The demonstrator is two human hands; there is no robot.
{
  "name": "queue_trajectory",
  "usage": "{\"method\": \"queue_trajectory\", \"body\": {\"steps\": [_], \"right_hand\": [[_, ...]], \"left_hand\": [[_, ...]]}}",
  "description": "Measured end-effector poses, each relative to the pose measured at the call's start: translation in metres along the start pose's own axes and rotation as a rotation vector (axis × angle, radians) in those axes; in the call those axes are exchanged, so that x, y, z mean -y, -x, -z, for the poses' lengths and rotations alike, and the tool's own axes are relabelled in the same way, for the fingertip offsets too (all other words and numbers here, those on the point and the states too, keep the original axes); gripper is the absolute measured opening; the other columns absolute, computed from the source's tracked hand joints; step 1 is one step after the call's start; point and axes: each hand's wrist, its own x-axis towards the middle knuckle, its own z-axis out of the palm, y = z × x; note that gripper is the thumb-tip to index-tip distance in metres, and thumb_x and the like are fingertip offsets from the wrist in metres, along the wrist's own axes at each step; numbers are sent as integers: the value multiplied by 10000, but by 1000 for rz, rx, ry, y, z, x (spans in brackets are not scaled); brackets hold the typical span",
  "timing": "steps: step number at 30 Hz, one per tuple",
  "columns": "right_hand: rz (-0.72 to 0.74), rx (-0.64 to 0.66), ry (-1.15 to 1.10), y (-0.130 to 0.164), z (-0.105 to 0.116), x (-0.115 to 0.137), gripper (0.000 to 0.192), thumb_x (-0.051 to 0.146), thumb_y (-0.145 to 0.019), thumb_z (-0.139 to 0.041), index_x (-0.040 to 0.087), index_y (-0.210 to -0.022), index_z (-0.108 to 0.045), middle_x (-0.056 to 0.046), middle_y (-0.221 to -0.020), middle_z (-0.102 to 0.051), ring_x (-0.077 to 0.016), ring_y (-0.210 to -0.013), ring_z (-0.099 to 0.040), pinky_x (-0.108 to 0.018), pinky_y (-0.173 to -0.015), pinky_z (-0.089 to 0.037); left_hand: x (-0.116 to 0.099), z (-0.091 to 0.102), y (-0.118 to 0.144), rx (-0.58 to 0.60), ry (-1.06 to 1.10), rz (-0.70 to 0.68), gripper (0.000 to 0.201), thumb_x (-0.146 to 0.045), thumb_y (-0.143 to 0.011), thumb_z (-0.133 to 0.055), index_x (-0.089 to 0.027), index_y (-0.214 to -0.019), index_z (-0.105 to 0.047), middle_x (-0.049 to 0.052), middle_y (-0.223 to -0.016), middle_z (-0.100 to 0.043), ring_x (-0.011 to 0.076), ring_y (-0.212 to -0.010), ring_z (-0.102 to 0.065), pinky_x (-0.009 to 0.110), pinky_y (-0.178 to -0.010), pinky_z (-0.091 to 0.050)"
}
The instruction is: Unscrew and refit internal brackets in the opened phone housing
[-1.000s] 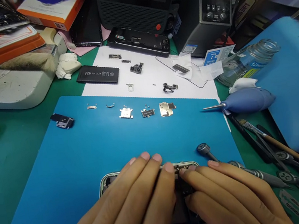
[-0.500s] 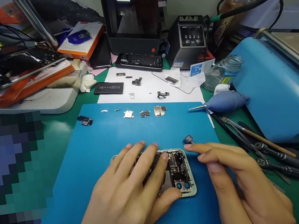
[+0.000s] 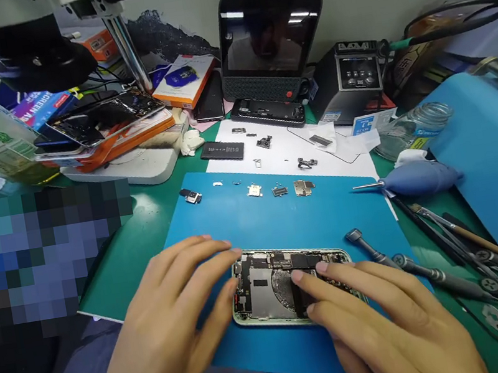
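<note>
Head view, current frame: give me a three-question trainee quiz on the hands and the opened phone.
1. True or false: both hands touch the opened phone.
2. The phone lies on: A) white paper, B) blue mat, C) green bench top.
3. Which hand has fingertips on the phone's inner parts?

Key:
1. True; the left hand steadies its left end.
2. B.
3. The right hand.

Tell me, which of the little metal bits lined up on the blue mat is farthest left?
The dark part sitting alone near the blue mat's top left corner. The others, like the silver square and the gold shield, lie further right.
</note>
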Motion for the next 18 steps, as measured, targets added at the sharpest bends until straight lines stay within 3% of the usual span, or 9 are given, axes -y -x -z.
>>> {"method": "queue_trajectory", "body": {"steps": [6,18], "right_hand": [[-33,85,23,-9,-4,2,315,-20,-949,-605,133,-1175,-762,-95,-1310,-846,-237,-1272,-742,-383,-1174,-498],[-61,121,1,-8,-11,1,246,27,-1015,-625,139,-1190,-757,-108,-1311,-843,-205,-1326,-730,-354,-1250,-501]], "left_hand": [[3,-16,-3,8,70,-16,289,-166,-1165,-540,-248,-1419,-652,16,-1403,-748,214,-1336,-624,355,-1196,-409],[6,-19,-7,-44,58,-20,241,-205,-1158,-572,-225,-1325,-745,12,-1336,-798,211,-1276,-656,351,-1158,-426]]}}
